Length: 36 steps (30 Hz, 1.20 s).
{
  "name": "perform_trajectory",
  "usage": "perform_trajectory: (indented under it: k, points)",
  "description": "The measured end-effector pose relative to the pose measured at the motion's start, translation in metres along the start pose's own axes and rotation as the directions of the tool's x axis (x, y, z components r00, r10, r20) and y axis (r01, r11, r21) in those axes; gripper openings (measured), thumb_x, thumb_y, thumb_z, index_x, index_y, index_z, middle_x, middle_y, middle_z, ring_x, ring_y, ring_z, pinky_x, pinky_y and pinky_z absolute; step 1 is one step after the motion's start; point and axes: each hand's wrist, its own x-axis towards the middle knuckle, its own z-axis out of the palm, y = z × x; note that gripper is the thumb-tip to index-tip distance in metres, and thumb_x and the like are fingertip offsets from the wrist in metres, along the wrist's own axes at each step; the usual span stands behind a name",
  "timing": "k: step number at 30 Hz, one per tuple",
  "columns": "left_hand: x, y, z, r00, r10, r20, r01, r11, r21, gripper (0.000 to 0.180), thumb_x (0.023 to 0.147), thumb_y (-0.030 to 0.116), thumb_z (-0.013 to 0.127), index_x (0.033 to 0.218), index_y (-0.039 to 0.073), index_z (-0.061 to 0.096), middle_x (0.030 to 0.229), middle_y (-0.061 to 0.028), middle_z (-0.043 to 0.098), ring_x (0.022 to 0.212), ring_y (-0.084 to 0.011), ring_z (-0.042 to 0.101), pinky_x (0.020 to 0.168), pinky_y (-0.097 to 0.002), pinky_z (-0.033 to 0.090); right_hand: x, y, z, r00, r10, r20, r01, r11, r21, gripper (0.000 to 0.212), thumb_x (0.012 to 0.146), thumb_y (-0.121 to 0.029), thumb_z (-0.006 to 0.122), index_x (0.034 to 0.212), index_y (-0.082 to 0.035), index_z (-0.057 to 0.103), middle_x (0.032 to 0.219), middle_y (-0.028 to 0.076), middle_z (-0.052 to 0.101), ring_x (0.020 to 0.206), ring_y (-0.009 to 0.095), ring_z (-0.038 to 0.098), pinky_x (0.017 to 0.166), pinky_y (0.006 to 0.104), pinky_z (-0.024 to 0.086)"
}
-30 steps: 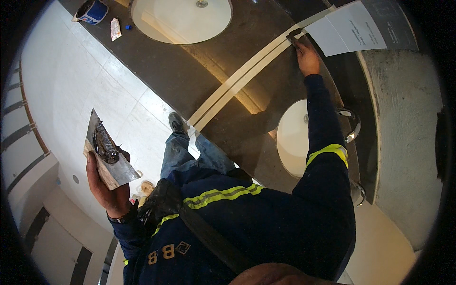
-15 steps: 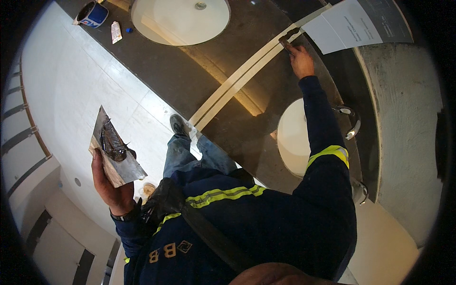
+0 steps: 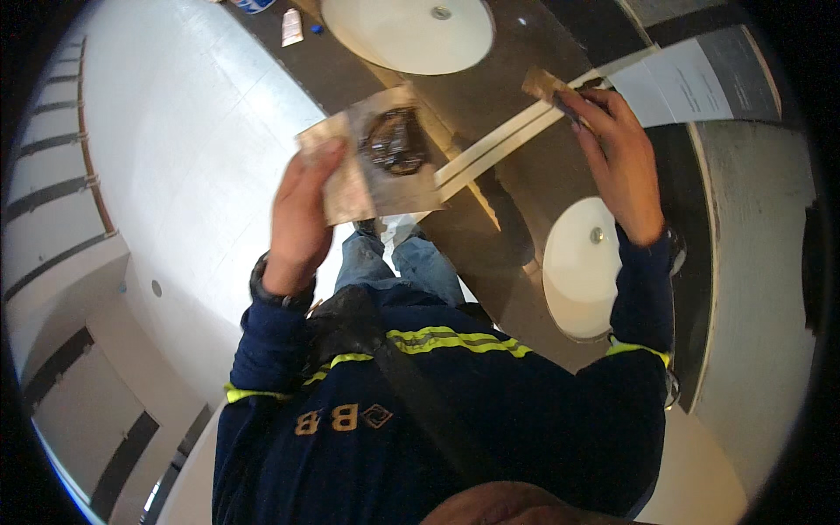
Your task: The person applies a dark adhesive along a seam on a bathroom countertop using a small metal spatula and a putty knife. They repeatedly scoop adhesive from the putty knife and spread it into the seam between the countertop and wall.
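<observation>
Grip first: a flat square board point(image 3: 385, 166) carrying a dark lump of putty-like material point(image 3: 395, 142) was held by the left hand point(image 3: 302, 219), fingers closed over its left edge, board raised to chest height and tilted toward the camera. A small flat-bladed tool point(image 3: 547, 85) was pinched shut in the right hand point(image 3: 617, 157), blade pointing up-left, near the pale strip point(image 3: 516, 131) running across the dark countertop point(image 3: 490, 96). The board was judged thin, stiff and light; the load on it looked soft and sticky, likely to slide if tipped further, so an edge hold kept level seemed best. The tool was judged light and rigid, best held by its handle. Beyond these, one white basin point(image 3: 411, 35) was seen at the top, a second basin point(image 3: 577, 271) under the right forearm, and a sheet of paper point(image 3: 682, 83) at the upper right. Versus a second ago: the board had been brought up from low at the left side toward centre, and the right hand had been drawn back from the far strip end toward the body.
</observation>
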Motion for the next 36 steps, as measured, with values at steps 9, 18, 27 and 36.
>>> perform_trajectory:
  k: [9, 18, 27, 36]
  points:
    - [-0.002, 0.011, 0.041, 0.992, -0.048, 0.113, 0.061, 0.992, -0.114, 0.035, 0.100, 0.021, 0.052, 0.125, -0.005, 0.052, 0.111, -0.0107, 0.065, 0.097, -0.0172, 0.066, 0.086, -0.0298, 0.053, 0.009, -0.081, -0.044, 0.944, -0.290, 0.160, 0.293, 0.956, 0.004, 0.044, 0.079, 0.004, 0.067, 0.118, -0.017, 0.068, 0.119, 0.013, 0.060, 0.104, 0.029, 0.061, 0.084, 0.0381, 0.051]
    - [0.001, 0.001, 0.034, 0.997, -0.025, 0.078, 0.028, 0.999, -0.038, 0.035, 0.099, 0.024, 0.054, 0.123, -0.002, 0.053, 0.109, -0.0091, 0.065, 0.097, -0.0167, 0.064, 0.085, -0.0302, 0.052, 0.007, -0.074, -0.034, 0.944, -0.261, 0.203, 0.285, 0.954, -0.096, 0.041, 0.079, -0.002, 0.068, 0.118, -0.016, 0.068, 0.116, 0.011, 0.061, 0.102, 0.029, 0.060, 0.085, 0.0393, 0.048]
    - [-0.007, 0.016, -0.032, 0.996, 0.090, -0.025, -0.092, 0.984, -0.150, 0.042, 0.101, 0.025, 0.045, 0.132, -0.004, 0.046, 0.121, -0.0148, 0.060, 0.109, -0.0215, 0.061, 0.094, -0.0336, 0.049, -0.056, 0.098, 0.066, 0.949, 0.316, 0.011, -0.316, 0.948, -0.037, 0.032, 0.087, -0.008, 0.063, 0.119, -0.014, 0.066, 0.110, 0.013, 0.061, 0.094, 0.034, 0.063, 0.082, 0.0418, 0.051]
    - [-0.021, 0.010, -0.058, 0.971, 0.152, -0.182, -0.170, 0.982, -0.088, 0.038, 0.102, 0.024, 0.045, 0.130, -0.003, 0.049, 0.122, -0.0141, 0.061, 0.109, -0.0204, 0.062, 0.094, -0.0330, 0.050, -0.063, 0.206, 0.143, 0.898, 0.420, -0.131, -0.434, 0.895, -0.105, 0.033, 0.089, -0.011, 0.061, 0.121, -0.017, 0.065, 0.111, 0.014, 0.060, 0.099, 0.035, 0.062, 0.086, 0.0427, 0.051]
